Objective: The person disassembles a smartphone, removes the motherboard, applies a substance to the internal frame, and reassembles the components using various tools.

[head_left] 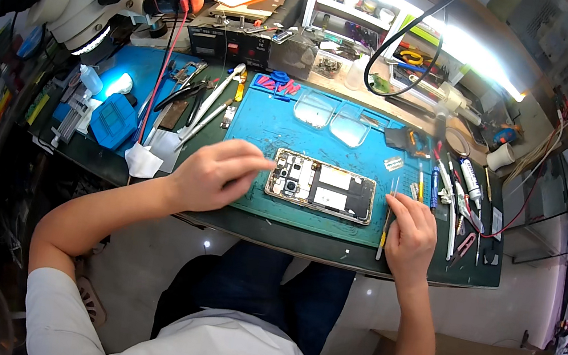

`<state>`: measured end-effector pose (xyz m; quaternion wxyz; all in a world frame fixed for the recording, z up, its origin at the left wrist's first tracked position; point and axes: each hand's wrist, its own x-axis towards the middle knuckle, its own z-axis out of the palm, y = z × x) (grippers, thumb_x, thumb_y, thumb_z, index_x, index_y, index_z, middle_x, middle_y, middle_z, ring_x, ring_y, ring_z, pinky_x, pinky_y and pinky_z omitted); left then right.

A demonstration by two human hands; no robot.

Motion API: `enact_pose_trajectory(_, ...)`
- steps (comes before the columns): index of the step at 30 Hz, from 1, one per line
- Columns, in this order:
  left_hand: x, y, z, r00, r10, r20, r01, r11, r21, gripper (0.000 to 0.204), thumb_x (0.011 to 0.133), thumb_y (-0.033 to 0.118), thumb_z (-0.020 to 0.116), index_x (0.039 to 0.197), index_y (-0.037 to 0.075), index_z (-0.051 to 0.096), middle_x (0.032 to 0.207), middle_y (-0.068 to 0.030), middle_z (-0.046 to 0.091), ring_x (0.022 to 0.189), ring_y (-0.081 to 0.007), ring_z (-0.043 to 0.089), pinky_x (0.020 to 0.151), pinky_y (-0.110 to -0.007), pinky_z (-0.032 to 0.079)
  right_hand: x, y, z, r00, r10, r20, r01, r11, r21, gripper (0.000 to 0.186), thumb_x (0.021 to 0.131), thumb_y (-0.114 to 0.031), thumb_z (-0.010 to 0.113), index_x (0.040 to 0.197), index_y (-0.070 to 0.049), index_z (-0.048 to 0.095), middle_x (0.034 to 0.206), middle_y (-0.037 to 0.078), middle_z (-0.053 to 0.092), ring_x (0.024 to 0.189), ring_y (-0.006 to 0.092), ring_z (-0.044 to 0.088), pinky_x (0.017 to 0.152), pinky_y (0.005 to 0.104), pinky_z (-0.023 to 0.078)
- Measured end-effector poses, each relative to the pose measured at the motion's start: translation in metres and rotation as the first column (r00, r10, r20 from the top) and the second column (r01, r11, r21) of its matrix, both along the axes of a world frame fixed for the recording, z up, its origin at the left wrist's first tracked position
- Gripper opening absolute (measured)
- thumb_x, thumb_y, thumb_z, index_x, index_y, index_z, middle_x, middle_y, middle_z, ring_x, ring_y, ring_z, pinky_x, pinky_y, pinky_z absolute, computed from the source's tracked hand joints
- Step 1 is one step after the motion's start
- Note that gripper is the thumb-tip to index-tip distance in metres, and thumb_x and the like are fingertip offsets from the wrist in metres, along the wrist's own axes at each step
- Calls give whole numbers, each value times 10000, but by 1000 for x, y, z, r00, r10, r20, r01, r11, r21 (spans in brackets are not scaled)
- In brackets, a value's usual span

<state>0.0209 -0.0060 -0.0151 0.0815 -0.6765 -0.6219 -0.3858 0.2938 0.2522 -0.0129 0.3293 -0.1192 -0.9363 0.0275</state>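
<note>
An opened smartphone (330,198) lies flat on the blue work mat (263,119), its back cover off. Camera modules, boards and a black and white inner section are exposed. Just left of the phone hovers my left hand (217,175), forefinger stretched toward its camera end and thumb apart; I see nothing held. Whether the fingertip touches the frame is hard to tell. Beyond the phone's right end, the fingers of my right hand (410,229) close on a slim metal tool (383,238) with a yellow part, standing roughly upright in the view.
Two clear plastic trays (329,118) sit behind the phone. Pliers (180,94) and other hand tools lie left, near a blue box (114,120). More tools and a white tube (470,182) line the right side. A microscope (77,11) overhangs the left; a black cable (382,63) loops above.
</note>
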Motion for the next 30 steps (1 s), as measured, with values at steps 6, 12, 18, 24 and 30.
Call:
enact_pose_trajectory(6, -9, 25, 10, 975, 110, 193, -110, 994, -13, 574, 944, -61, 635, 1494, 73, 542, 1099, -94, 750, 943, -247, 718, 910, -367, 542, 0, 1, 2, 999, -15, 29, 16, 999, -32, 358, 854, -105, 780, 1207, -62, 738, 1144, 99, 740, 1051, 297, 675, 916, 406, 516)
enact_pose_trajectory(12, -9, 60, 7, 959, -93, 268, 138, 978, -156, 642, 977, -6, 611, 1582, 64, 407, 1261, -83, 730, 1161, -305, 660, 1049, -424, 478, 4, 3, 11, 996, -67, 60, 74, 990, -117, 399, 872, -93, 776, 1263, -49, 707, 1170, 123, 738, 1068, 317, 678, 949, 427, 525)
enact_pose_trajectory(18, -7, 58, -1, 963, -163, 212, 194, 972, -134, 683, 932, -45, 604, 1578, 68, 414, 1219, -68, 755, 1126, -303, 673, 1003, -436, 520, -17, 1, 39, 999, 32, 27, -26, 979, -201, 283, 905, -18, 725, 1187, -24, 735, 1132, 142, 741, 1014, 329, 699, 896, 405, 558)
enact_pose_trajectory(24, -6, 56, 1, 972, -161, 173, 184, 975, -127, 696, 911, -47, 628, 1568, 65, 427, 1213, -78, 758, 1101, -304, 691, 985, -426, 540, -71, -21, 36, 950, 303, 75, -287, 942, -175, 267, 885, -32, 736, 1152, -21, 725, 1113, 117, 733, 974, 314, 694, 853, 409, 564)
enact_pose_trajectory(30, -9, 53, -3, 973, -90, 214, 119, 985, -128, 712, 905, -60, 632, 1574, 59, 416, 1188, -107, 758, 1022, -316, 720, 911, -425, 576, -91, -27, 26, 900, 408, 151, -385, 909, -161, 342, 877, -84, 753, 1209, -14, 707, 1153, 97, 711, 1004, 295, 675, 872, 412, 546)
